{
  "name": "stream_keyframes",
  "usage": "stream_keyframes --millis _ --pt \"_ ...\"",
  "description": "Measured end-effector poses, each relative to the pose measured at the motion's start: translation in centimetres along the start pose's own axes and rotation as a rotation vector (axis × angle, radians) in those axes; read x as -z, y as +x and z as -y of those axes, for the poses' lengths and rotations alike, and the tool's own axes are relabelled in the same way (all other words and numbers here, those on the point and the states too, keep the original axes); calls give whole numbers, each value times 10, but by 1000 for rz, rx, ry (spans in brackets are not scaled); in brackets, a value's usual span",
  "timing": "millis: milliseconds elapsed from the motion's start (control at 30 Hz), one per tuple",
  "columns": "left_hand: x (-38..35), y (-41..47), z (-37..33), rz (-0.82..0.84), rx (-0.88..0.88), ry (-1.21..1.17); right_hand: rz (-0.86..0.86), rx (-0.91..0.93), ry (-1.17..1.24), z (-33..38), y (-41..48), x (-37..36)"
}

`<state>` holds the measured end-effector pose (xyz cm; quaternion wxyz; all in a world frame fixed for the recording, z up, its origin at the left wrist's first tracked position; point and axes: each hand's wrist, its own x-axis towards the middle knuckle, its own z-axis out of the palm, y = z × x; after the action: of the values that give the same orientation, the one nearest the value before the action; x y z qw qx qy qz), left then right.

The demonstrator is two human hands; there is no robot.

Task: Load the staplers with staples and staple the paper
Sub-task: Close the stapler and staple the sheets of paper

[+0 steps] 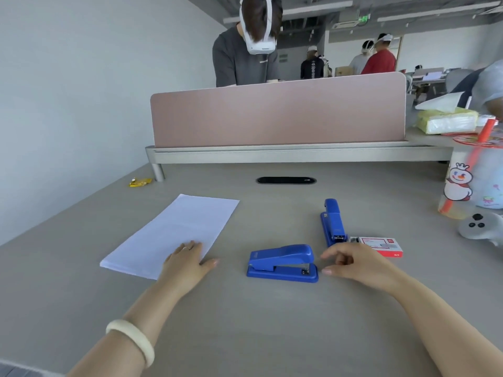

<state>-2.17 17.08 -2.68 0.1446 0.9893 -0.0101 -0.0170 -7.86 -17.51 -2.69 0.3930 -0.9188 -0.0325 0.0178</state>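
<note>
Two blue staplers lie on the grey desk. The near stapler [283, 263] lies sideways in the middle, its mouth facing right. The far stapler [333, 222] points toward me, right of centre. A red and white staple box [380, 246] sits just right of the far stapler. A stack of white paper [174, 232] lies at the left. My left hand [189, 261] rests flat on the paper's near right corner. My right hand [356, 263] hovers just right of the near stapler, fingers apart and holding nothing.
A pink divider [277, 112] on a metal rail closes the back of the desk, with a person in a headset behind it. A drink cup with a red straw [468, 180], a grey controller [479, 227] and a tissue pack [446, 121] stand at the right. A yellow wrapper [140, 182] lies at the far left.
</note>
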Motion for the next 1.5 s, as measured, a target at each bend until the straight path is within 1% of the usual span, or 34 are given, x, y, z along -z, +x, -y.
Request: stream_keyframes --millis 100,233,400,500,600,633,700,767,867,933,967,1000,1067,1167,1233,1300,1367,1433,1500 --pt "2 1 -11 -98 -77 57 -1 0 7 1 0 0" --pt "5 5 -11 -179 -81 186 -8 1 13 1 -1 0" --pt "17 9 -2 -202 -41 307 -13 5 5 3 -1 0" --pt "20 12 5 -145 -59 457 -11 1 -6 4 -2 0" --pt "25 10 6 -121 -35 507 -13 -5 -5 4 -2 0" --pt "29 9 4 -127 -16 517 -12 -7 -6 4 -2 0" --pt "43 6 -3 -214 3 527 -14 -6 2 4 -2 0" --pt "62 4 -10 -401 -24 466 -15 -2 7 4 -3 0" --pt "96 -4 -37 -689 -185 284 -31 -7 44 7 -5 1" --pt "115 -17 -66 -813 -302 55 -80 -7 151 12 -7 3" --pt "122 -25 -82 -827 -343 -123 -126 -2 202 15 -7 5" --pt "126 -31 -98 -803 -371 -321 -178 9 252 19 -8 7" --pt "127 -40 -125 -688 -404 -647 -248 35 411 27 -10 13" --pt "111 -42 -149 -465 -399 -977 -228 38 711 33 -16 25" --pt "92 -37 -160 -327 -336 -1132 -174 29 878 30 -20 33" --pt "69 -31 -168 -220 -255 -1165 -141 18 965 24 -23 43" --pt "46 -25 -171 -114 -198 -1117 -154 -36 947 13 -23 52" --pt "28 -20 -168 -58 -183 -999 -195 -115 834 1 -23 59" --pt "12 -15 -160 -48 -226 -826 -258 -205 667 -11 -25 63"
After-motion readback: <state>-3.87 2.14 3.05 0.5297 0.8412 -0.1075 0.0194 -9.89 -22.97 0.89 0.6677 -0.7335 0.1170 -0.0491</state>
